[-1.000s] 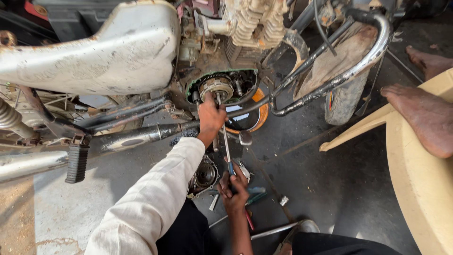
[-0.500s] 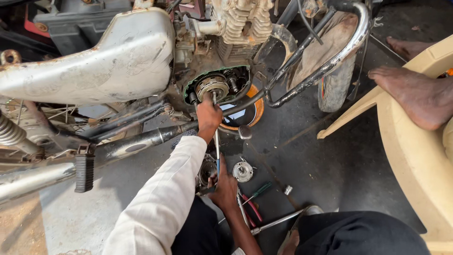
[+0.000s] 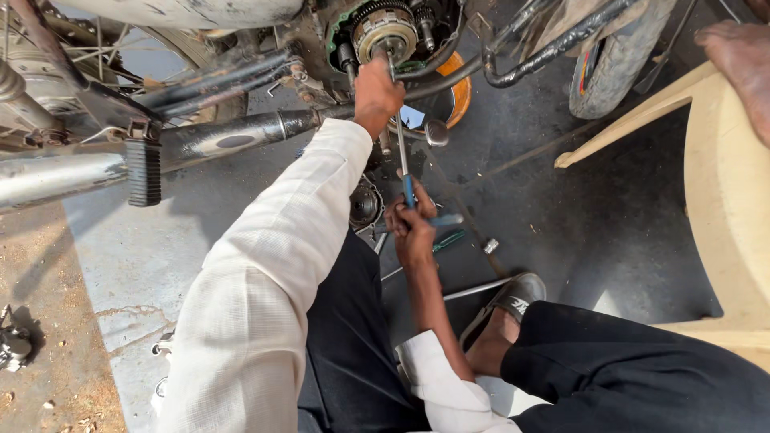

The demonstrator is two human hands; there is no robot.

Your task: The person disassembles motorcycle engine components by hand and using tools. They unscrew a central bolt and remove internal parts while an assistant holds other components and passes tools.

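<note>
Concrete floor (image 3: 561, 216) lies open right of the hands; left hand (image 3: 377, 95) steadies the wrench (image 3: 403, 160) at the clutch (image 3: 385, 28), right hand (image 3: 413, 228) clenches its handle.

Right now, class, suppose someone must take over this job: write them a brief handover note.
Left hand: at the tool's upper end, against the exposed clutch assembly.
Right hand: fingers closed on the blue handle of the long tool.
Engine cover is off; a round part and loose tools lie on the floor.
Clutch assembly is still mounted on the motorcycle; the tool is still engaged on it.
</note>
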